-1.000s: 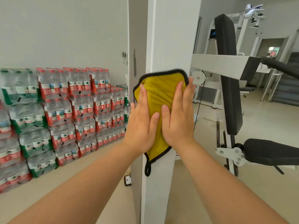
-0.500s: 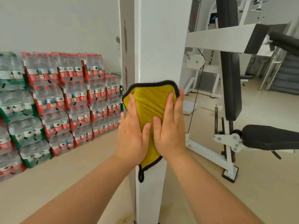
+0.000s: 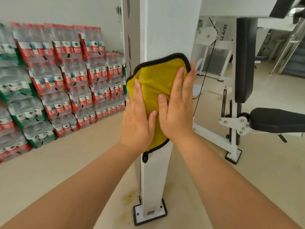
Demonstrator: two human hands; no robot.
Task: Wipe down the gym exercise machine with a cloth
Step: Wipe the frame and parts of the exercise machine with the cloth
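A yellow cloth point(image 3: 156, 80) with a black hem lies flat against the white upright post point(image 3: 166, 30) of the gym machine, at mid height. My left hand point(image 3: 137, 119) presses on the cloth's lower left part with straight fingers. My right hand point(image 3: 178, 104) presses beside it on the right, fingers flat, fingertips reaching the cloth's right edge. The thumbs nearly meet in the middle. A black loop of the cloth hangs below my hands. The post ends in a black-rimmed foot plate point(image 3: 149, 212) on the floor.
Stacked shrink-wrapped packs of water bottles point(image 3: 54, 80) line the wall on the left. To the right stand the machine's black back pad point(image 3: 245, 60), black seat pad point(image 3: 277, 119), pulley point(image 3: 207, 36) with cable, and a white base rail point(image 3: 212, 134). Beige floor lies between.
Both hands have slid the cloth down the post, and the view has tilted down, so the foot plate now shows.
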